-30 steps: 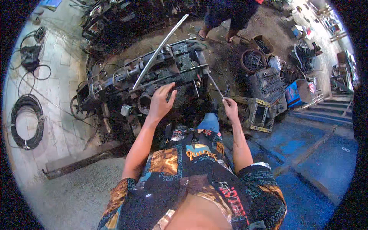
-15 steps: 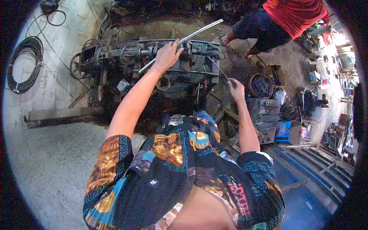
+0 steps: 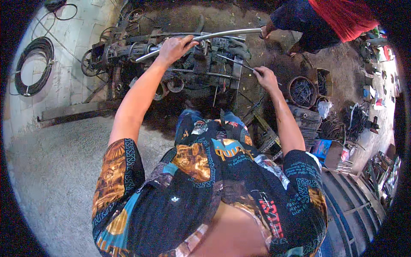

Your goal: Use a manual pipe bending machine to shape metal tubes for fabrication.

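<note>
A long, slightly curved metal tube lies across the top of a dark, greasy machine. My left hand is closed around the tube left of its middle, fingers pointing right. In my right hand, right of the machine, is a thin metal rod. The rod slants up and left, its far end over the machine's right part. At the tube's right end is a skin-coloured part of another person; whether hand or foot, I cannot tell.
A person in a red top stands at the upper right. A round bin of metal pieces is right of my right hand. Coiled black cable lies on pale tiles at left. A long beam lies left of the machine.
The tube has swung to a flatter angle, its right end reaching the other person. My left hand has moved left with it. My right hand and rod have shifted slightly up.
</note>
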Action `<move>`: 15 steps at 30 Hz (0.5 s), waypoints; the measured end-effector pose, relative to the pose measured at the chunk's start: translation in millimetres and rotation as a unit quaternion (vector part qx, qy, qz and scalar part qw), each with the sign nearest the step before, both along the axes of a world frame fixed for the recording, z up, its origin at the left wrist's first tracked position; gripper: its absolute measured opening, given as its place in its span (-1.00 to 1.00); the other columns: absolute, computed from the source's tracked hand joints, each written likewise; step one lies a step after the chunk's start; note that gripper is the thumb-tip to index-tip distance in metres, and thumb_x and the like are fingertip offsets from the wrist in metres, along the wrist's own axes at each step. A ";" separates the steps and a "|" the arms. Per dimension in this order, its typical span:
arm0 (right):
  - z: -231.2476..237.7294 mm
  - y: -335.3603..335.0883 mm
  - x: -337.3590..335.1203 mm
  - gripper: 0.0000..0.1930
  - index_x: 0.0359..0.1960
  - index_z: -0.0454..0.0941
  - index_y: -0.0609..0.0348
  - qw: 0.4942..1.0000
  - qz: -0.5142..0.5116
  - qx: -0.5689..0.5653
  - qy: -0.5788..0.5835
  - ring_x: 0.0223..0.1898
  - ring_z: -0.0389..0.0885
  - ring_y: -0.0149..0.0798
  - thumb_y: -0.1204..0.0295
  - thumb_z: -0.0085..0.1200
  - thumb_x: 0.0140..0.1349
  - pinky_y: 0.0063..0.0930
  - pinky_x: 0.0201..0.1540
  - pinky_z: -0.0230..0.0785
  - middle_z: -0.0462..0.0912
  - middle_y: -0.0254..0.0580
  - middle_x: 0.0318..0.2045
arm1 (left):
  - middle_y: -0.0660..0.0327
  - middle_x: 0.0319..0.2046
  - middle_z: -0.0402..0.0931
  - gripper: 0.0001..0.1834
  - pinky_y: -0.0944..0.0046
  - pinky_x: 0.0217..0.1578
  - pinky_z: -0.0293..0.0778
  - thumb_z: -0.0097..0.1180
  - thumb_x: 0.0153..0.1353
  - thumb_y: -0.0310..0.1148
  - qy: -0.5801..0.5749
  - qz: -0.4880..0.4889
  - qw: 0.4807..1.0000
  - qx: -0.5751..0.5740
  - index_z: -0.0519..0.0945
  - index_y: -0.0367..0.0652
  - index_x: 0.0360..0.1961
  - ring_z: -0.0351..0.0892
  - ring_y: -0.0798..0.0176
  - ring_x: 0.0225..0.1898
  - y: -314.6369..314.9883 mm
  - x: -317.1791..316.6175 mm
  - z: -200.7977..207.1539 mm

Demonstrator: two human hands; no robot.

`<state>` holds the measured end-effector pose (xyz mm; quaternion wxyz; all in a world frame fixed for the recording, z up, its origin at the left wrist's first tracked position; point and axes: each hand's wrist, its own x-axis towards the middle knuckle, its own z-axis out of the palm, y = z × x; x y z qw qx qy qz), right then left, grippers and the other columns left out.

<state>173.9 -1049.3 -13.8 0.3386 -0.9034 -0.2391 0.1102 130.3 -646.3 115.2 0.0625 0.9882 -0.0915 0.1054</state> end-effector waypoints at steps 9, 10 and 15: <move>-16.9 -4.6 17.5 -0.71 -0.18 0.67 0.15 0.999 0.013 -0.013 -0.041 -0.24 0.63 0.05 0.23 0.15 0.18 -0.22 -0.13 0.46 0.67 -0.02 -0.26 | 0.08 -0.56 0.60 -0.57 0.00 -0.52 0.52 0.01 0.24 0.16 0.008 -0.057 0.998 0.000 0.62 0.06 -0.20 0.61 -0.09 -0.50 -25.9 15.7 4.6; -19.0 -5.4 19.8 -0.71 -0.18 0.67 0.15 0.999 0.013 -0.014 -0.042 -0.24 0.63 0.05 0.23 0.15 0.18 -0.22 -0.13 0.46 0.67 -0.02 -0.26 | 0.08 -0.56 0.60 -0.57 0.00 -0.52 0.52 0.01 0.24 0.16 0.007 -0.057 0.998 -0.001 0.62 0.06 -0.20 0.61 -0.09 -0.50 -28.5 15.6 5.1; -18.3 -2.5 33.9 -0.72 -0.15 0.68 0.09 0.999 0.026 -0.034 -0.012 -0.20 0.64 0.04 0.24 0.15 0.18 -0.21 -0.13 0.47 0.67 -0.05 -0.26 | 0.05 -0.46 0.63 -0.57 -0.01 -0.46 0.53 0.07 0.22 0.13 -0.005 -0.067 0.996 -0.052 0.64 0.06 -0.12 0.63 -0.07 -0.45 -40.9 16.4 1.8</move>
